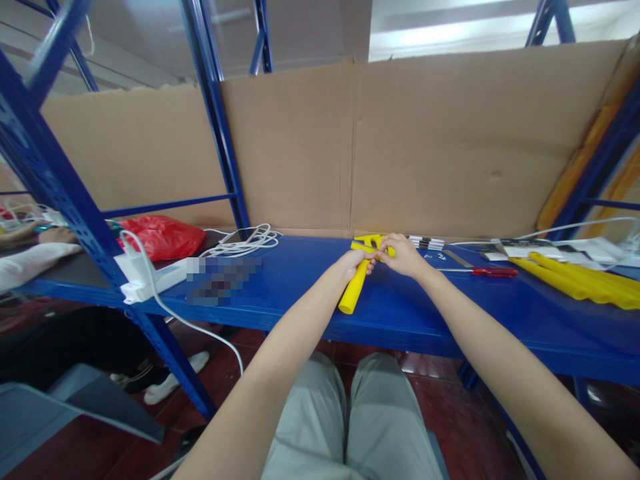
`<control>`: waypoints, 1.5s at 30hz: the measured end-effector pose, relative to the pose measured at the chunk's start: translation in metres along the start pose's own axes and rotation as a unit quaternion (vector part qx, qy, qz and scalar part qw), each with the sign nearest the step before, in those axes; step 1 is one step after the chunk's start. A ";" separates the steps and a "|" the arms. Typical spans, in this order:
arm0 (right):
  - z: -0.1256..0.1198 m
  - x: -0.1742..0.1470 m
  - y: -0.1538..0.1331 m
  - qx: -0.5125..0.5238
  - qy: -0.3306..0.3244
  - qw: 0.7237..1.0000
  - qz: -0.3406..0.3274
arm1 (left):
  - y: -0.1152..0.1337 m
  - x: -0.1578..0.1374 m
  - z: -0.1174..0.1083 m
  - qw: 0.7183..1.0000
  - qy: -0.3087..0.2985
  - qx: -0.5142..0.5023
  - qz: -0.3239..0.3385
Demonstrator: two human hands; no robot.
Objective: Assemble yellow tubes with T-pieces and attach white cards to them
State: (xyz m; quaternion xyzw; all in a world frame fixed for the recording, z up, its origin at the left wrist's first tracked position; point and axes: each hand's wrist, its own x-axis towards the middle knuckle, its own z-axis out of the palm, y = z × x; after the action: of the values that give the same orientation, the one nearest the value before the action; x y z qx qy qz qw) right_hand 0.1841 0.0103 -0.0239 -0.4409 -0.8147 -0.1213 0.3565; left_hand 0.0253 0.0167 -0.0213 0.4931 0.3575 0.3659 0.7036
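Grips a yellow piece by its tubular handle with the left hand wrapped around it, over the middle of a glossy blue worktop; bunches the fingers of the right hand narrowly at its upper part, though cannot tell whether pinching anything small there. Far left, past a perforated blue post, a co-worker's white sleeve and, lower down, a grey chair. Just right of the post, a crumpled red plastic bag; in front, a white power strip. Next, a coiled white cable and, nearer the edge, a pixelated patch, unreadable. Behind, tall brown cardboard, with pale light above toward the right. Beyond the hands, black-and-white sticks side by side, a flat strip and a red-handled screwdriver, lying crosswise. Far right, white packets and long yellow sleeves. Below, dark red floor tiles.
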 end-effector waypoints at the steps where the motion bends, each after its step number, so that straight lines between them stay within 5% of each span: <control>1: 0.000 0.000 0.000 -0.001 -0.001 1.000 0.006 | 0.000 0.000 0.000 1.000 -0.002 0.001 0.000; 23: 0.001 0.004 0.002 0.042 -0.044 0.998 0.006 | 0.003 -0.012 0.005 0.999 0.031 0.039 -0.014; 35: -0.002 0.003 0.003 0.216 -0.046 0.967 0.123 | 0.005 -0.014 0.005 0.999 0.029 0.009 -0.028; 45: -0.008 0.002 -0.004 0.250 -0.041 0.950 0.183 | 0.007 -0.018 0.008 0.999 0.027 0.045 -0.008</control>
State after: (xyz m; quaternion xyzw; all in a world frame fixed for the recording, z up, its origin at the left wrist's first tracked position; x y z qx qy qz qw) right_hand 0.1840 0.0054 -0.0168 -0.4834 -0.7383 0.1715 0.4380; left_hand 0.0221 -0.0008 -0.0100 0.5113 0.3968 0.3569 0.6736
